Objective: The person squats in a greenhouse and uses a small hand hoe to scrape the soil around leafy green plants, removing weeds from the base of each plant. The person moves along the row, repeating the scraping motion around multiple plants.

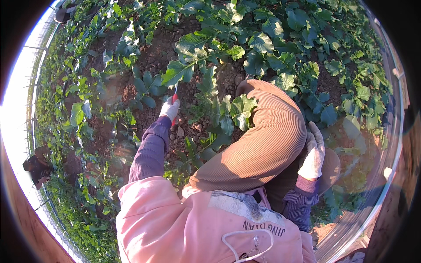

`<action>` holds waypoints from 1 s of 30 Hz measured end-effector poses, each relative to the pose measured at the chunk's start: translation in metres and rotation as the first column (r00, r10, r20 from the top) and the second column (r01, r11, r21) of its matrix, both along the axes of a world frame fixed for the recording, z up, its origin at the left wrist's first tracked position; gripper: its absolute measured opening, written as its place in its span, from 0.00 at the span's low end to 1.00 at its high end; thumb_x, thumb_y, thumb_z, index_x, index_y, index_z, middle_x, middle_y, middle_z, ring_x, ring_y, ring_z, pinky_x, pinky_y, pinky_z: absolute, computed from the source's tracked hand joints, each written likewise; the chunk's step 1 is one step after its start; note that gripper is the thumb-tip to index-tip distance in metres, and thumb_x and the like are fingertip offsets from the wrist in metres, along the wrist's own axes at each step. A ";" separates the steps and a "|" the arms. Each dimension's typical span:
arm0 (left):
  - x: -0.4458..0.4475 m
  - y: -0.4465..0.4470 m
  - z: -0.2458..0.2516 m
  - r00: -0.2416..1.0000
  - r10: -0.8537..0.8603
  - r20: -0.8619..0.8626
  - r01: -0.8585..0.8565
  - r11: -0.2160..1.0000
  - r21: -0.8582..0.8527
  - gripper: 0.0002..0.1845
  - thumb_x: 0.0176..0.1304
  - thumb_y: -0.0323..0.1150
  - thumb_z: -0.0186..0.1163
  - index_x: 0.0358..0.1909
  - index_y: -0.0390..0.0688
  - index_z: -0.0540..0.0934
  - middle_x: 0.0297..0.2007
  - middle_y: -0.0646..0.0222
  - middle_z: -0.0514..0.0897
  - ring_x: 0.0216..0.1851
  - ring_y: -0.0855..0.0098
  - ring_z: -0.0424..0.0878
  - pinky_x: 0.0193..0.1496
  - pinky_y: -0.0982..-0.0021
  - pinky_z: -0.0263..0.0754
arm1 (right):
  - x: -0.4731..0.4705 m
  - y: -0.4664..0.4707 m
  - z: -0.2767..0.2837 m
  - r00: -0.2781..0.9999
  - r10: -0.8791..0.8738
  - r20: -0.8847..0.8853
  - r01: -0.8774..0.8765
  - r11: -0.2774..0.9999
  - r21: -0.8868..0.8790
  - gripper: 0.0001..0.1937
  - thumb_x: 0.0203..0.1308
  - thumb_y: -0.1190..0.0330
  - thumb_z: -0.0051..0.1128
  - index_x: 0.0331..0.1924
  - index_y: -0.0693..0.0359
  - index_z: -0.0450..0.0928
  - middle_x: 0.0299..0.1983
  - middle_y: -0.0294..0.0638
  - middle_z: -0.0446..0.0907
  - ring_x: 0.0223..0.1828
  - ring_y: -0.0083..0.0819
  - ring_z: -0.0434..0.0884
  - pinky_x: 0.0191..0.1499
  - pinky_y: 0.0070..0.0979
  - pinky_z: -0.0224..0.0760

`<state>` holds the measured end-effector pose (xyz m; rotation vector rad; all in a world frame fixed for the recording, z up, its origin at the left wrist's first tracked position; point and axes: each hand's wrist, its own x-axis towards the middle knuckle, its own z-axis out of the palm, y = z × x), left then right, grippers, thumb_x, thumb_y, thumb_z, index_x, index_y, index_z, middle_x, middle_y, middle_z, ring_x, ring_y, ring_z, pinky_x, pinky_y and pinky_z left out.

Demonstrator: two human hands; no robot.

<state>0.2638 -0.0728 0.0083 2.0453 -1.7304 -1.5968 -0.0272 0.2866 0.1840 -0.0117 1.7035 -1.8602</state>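
Note:
My left hand [170,107], in a white work glove, is closed around the red handle of a small hand tool [174,97]. The tool's narrow metal end points up into a leafy green plant [180,72]; its tip is hidden under a leaf. My right hand [313,156], gloved in white too, lies against the side of my bent leg in brown ribbed trousers [263,144]. Its fingers are stretched out and nothing shows in them. Between the left hand and my leg, broad-leaved plants [243,110] grow from cloddy brown soil [179,131].
Dense leafy crop plants [279,42] cover the ground ahead and on both sides. A dark object [37,166] stands at the far left beside a bright edge. Along the right runs a long pale strip [393,131] at the bed's border.

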 end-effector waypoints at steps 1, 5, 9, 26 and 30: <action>-0.015 -0.019 -0.008 1.000 0.007 -0.014 -0.007 1.000 -0.016 0.25 0.66 0.46 0.55 0.63 0.54 0.66 0.23 0.71 0.73 0.13 0.74 0.70 0.14 0.66 0.71 | 0.001 0.000 0.000 1.000 -0.008 -0.004 0.008 1.000 0.019 0.19 0.68 0.74 0.43 0.62 0.67 0.66 0.41 0.38 0.80 0.36 0.19 0.78 0.40 0.16 0.73; -0.058 -0.049 -0.038 0.994 0.025 -0.106 -0.036 0.993 -0.109 0.31 0.65 0.48 0.53 0.69 0.55 0.60 0.29 0.67 0.79 0.19 0.71 0.77 0.22 0.66 0.74 | 0.000 0.001 -0.003 0.999 0.012 0.036 -0.010 0.998 -0.054 0.20 0.69 0.74 0.43 0.63 0.68 0.64 0.43 0.38 0.79 0.38 0.19 0.78 0.44 0.17 0.73; -0.029 0.017 -0.045 0.977 -0.207 0.057 0.213 0.964 -0.160 0.30 0.68 0.47 0.49 0.70 0.55 0.57 0.33 0.64 0.80 0.19 0.70 0.77 0.23 0.65 0.74 | -0.002 0.003 -0.010 0.992 0.126 -0.021 -0.127 0.952 -0.277 0.20 0.69 0.73 0.43 0.63 0.69 0.63 0.44 0.39 0.78 0.39 0.19 0.77 0.45 0.17 0.73; -0.094 -0.077 -0.057 0.956 -0.125 0.265 0.101 0.989 0.104 0.33 0.59 0.68 0.50 0.45 0.46 0.75 0.25 0.68 0.79 0.17 0.70 0.75 0.19 0.63 0.75 | 0.005 -0.004 -0.002 0.994 0.113 -0.013 -0.112 0.993 0.033 0.18 0.71 0.72 0.40 0.61 0.71 0.65 0.46 0.40 0.78 0.42 0.20 0.78 0.48 0.16 0.71; -0.133 -0.071 -0.089 0.989 0.081 -0.127 -0.095 0.989 -0.113 0.28 0.67 0.57 0.46 0.63 0.53 0.67 0.40 0.62 0.81 0.33 0.66 0.78 0.33 0.62 0.73 | 0.005 -0.004 0.000 0.995 0.090 -0.046 -0.086 0.993 0.082 0.18 0.71 0.70 0.41 0.60 0.70 0.66 0.47 0.39 0.78 0.43 0.19 0.77 0.48 0.16 0.70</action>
